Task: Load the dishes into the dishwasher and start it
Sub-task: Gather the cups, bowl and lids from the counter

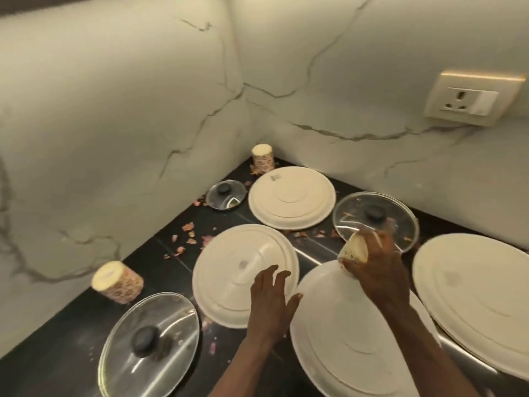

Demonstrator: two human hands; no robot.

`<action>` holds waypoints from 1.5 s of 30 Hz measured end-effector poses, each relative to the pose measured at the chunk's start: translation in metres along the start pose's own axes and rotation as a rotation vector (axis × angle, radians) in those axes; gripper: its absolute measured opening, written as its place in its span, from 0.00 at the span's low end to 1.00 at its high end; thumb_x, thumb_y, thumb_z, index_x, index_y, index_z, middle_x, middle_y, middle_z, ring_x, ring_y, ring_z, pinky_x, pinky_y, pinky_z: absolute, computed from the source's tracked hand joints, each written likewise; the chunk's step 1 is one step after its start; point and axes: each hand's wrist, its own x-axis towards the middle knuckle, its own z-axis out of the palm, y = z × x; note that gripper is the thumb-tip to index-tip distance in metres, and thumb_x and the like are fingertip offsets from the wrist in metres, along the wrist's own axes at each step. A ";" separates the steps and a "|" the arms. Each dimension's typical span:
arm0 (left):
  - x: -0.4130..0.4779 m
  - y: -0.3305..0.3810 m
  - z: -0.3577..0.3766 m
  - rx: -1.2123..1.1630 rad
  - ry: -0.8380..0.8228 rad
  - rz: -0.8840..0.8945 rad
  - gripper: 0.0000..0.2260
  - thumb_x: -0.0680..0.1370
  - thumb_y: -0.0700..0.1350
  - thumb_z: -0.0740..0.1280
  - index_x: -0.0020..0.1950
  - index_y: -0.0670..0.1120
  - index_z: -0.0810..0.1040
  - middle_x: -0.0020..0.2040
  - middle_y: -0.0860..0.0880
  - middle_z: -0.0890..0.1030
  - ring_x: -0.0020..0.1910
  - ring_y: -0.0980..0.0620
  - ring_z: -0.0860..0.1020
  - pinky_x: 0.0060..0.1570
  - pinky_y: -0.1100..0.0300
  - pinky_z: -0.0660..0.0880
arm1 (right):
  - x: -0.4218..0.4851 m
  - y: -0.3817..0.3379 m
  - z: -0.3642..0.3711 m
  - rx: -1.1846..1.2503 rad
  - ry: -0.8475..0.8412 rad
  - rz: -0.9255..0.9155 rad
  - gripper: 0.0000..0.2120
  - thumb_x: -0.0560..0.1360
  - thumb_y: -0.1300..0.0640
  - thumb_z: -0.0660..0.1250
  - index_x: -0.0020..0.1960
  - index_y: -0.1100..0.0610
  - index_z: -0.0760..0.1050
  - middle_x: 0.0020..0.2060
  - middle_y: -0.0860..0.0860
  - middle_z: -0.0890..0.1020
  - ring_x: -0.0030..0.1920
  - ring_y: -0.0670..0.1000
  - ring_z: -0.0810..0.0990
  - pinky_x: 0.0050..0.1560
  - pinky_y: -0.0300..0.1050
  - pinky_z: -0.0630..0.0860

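Several white plates lie upside down on a black counter [71,353]: one at the back [292,197], one in the middle [237,270], one at the front [352,339] and one at the right [481,296]. My right hand [378,270] is shut on a patterned cup [353,249], held tilted above the front plate. My left hand [272,299] hovers open over the near edge of the middle plate. Two more patterned cups stand upside down, one at the left [117,282] and one in the corner [262,161]. Three glass lids lie around: front left [148,345], small at the back [226,194], right [375,219].
Marble-look walls meet in a corner behind the counter. A wall socket [472,98] sits at the upper right. Onion-skin scraps [186,233] are scattered over the dark counter between the dishes. A metal edge, perhaps a sink [463,356], shows at the lower right.
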 end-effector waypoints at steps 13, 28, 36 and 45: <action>0.209 -0.072 -0.059 0.112 0.082 0.018 0.24 0.78 0.58 0.67 0.71 0.51 0.70 0.73 0.47 0.67 0.73 0.45 0.61 0.72 0.47 0.62 | 0.057 -0.114 0.077 -0.130 -0.178 -0.222 0.44 0.68 0.41 0.78 0.77 0.42 0.60 0.71 0.50 0.66 0.64 0.58 0.76 0.54 0.54 0.80; 0.491 -0.086 -0.062 0.244 0.054 -0.039 0.33 0.78 0.54 0.68 0.79 0.49 0.58 0.77 0.40 0.59 0.71 0.36 0.63 0.66 0.44 0.65 | 0.119 -0.143 0.121 -0.072 -0.286 -0.201 0.42 0.74 0.41 0.72 0.79 0.37 0.50 0.76 0.46 0.55 0.73 0.53 0.65 0.67 0.53 0.74; 0.491 -0.066 -0.058 0.183 0.023 -0.101 0.31 0.75 0.45 0.73 0.75 0.51 0.64 0.69 0.40 0.64 0.63 0.36 0.70 0.53 0.46 0.74 | 0.121 -0.138 0.118 -0.087 -0.203 -0.226 0.42 0.74 0.42 0.73 0.79 0.39 0.52 0.76 0.49 0.58 0.72 0.55 0.67 0.64 0.53 0.76; 0.328 -0.044 -0.112 0.061 0.172 -0.039 0.35 0.68 0.52 0.79 0.72 0.57 0.69 0.66 0.46 0.69 0.63 0.41 0.70 0.57 0.45 0.75 | 0.095 -0.134 0.083 -0.121 -0.118 -0.177 0.42 0.70 0.44 0.76 0.78 0.43 0.59 0.72 0.53 0.64 0.65 0.59 0.73 0.55 0.57 0.79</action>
